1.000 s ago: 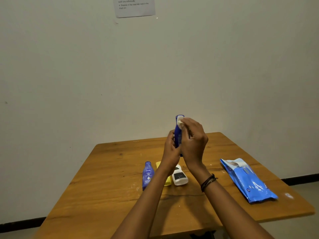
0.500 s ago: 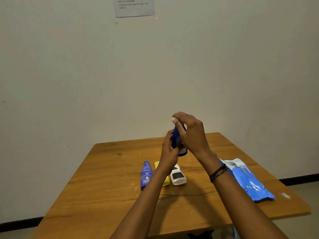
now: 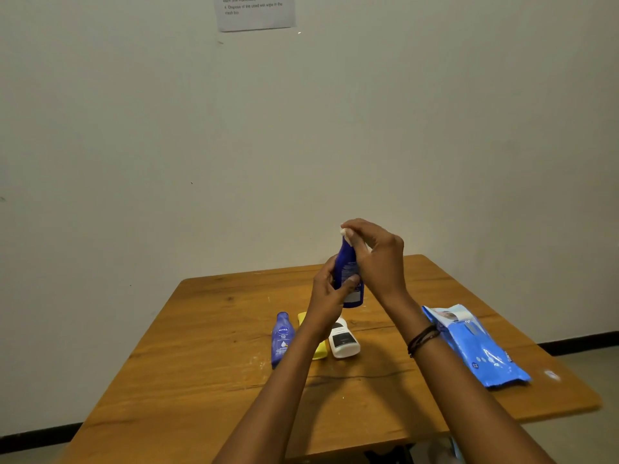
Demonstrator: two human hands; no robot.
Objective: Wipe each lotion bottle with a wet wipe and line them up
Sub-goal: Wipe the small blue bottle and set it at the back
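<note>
**Blue bottle (image 3: 348, 269) held above the desk (image 3: 201, 380), wipe (image 3: 344, 232) at its top**

The left hand (image 3: 330, 296) grips the bottle's lower half, fingers and thumb curled round it, and holds it nearly upright, well clear of the desk. The right hand (image 3: 378, 259) pinches the white wipe against the bottle's top, fingers bent over it and hiding the cap.

Below the hands three more bottles lie side by side on the desk: a Nivea bottle (image 3: 283, 339), a yellow bottle (image 3: 320, 352) and a white bottle (image 3: 343, 343). The left forearm crosses in front of the yellow one and covers most of it. A blue pack (image 3: 479, 346) lies to the right, well apart from them. The right wrist wears a dark band (image 3: 422, 339). A printed sheet (image 3: 256, 11) hangs on the wall behind.
</note>
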